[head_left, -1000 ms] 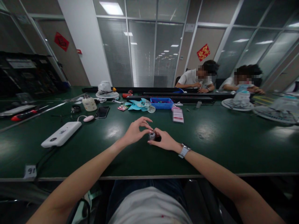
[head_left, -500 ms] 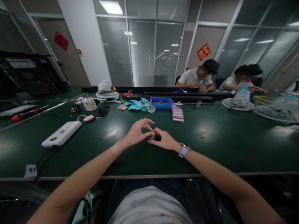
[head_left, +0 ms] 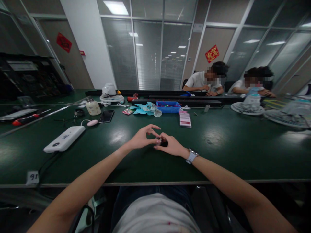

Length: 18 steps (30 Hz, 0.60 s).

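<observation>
At the dark-green worktop (head_left: 116,166), a small grey metal-looking part (head_left: 158,144) (likely stiff, best held by its sides) is ringed by curled fingers of the right hand (head_left: 173,146); what is held by the half-curled left hand (head_left: 141,138) cannot be told

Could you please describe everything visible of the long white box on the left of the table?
The white box is long, with rounded corners and a smooth, plastic-looking shell. Its top bears dark markings too small to read and a dark round patch towards the near end. It lies flat and slanted on the green table, far end to the right. A dark cable runs from its near end; a pink oval piece lies by the far end.
</observation>
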{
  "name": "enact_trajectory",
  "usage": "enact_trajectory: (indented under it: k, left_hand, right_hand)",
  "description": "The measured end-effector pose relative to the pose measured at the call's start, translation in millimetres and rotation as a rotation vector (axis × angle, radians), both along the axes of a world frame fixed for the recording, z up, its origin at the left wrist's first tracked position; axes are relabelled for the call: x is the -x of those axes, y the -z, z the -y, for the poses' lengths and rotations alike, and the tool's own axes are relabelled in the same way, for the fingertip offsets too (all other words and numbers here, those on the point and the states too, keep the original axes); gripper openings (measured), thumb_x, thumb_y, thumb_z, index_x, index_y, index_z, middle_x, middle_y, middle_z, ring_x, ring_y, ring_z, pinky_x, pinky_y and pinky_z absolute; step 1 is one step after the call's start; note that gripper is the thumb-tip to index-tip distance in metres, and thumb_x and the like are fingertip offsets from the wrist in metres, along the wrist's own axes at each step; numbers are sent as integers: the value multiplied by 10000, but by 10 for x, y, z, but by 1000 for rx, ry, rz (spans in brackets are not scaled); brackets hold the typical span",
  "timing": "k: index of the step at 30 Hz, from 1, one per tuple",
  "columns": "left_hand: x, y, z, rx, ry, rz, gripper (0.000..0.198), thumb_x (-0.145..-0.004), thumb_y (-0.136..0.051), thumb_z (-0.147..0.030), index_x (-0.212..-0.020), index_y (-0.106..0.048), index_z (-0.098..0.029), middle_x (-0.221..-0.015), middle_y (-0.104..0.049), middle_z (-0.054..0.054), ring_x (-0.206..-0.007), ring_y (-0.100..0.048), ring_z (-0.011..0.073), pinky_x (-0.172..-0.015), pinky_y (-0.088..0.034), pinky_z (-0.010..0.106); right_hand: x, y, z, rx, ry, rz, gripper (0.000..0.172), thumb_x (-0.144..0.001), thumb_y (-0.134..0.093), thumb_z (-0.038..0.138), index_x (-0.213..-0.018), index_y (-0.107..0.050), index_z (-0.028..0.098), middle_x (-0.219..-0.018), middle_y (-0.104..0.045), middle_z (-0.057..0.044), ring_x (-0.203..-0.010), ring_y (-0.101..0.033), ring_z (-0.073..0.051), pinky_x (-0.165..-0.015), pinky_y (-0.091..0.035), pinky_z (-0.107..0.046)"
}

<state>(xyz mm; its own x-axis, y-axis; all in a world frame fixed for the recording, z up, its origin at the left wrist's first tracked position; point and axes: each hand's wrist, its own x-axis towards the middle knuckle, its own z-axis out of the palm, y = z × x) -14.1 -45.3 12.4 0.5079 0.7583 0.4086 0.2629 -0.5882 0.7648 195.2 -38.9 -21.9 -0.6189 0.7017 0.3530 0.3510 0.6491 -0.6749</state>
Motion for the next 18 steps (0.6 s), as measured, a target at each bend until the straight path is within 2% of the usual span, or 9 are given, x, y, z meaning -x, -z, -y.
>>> enact_trajectory:
  k: [5, 18]
  left_hand:
    - [6, -16, 2, 38, -1, 13, 521, -722, -812, -232, -1180, -571, -173, -871, -747, 49, -904, -718, 232, -877, -506, 362]
    - [-3, -24, 17, 22, -102, -27, 589, -674, -848, -298, -1174, -570, -160, -797, -748, 30, -836, -721, 237, -845, -501, 362]
  right_hand:
    - [-3, -7, 8, -1, 7, -3, 358, -801, -714, 454, -982, -535, 203, -907, -672, -25, -800, -651, -193, -707, -499, -306]
    - [7, -13, 9, 10, -4, -36, 336, -792, -726, 440, -913, -524, 200, -818, -634, 2, -722, -613, -159, -660, -471, -270]
